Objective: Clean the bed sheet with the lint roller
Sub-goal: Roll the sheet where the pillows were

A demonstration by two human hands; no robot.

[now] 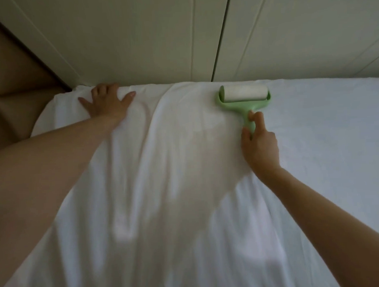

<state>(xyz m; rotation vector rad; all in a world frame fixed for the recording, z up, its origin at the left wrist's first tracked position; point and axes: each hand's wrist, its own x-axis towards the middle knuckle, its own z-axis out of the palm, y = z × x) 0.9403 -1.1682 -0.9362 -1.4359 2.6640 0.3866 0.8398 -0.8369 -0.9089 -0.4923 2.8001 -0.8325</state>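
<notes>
A white bed sheet [185, 186] covers the bed, with long wrinkles running from the far edge toward me. The lint roller [242, 95] has a green frame and a white sticky drum, and it lies on the sheet close to the bed's far edge. My right hand [259, 145] grips its green handle from below. My left hand [108, 101] presses flat on the sheet at the far left corner, thumb and little finger spread wide, while the middle fingers bend over the far edge.
Pale wardrobe doors [180, 36] stand right behind the bed's far edge. A brown padded headboard [14, 85] rises at the left. The sheet at the right [323, 128] lies smoother than the wrinkled middle.
</notes>
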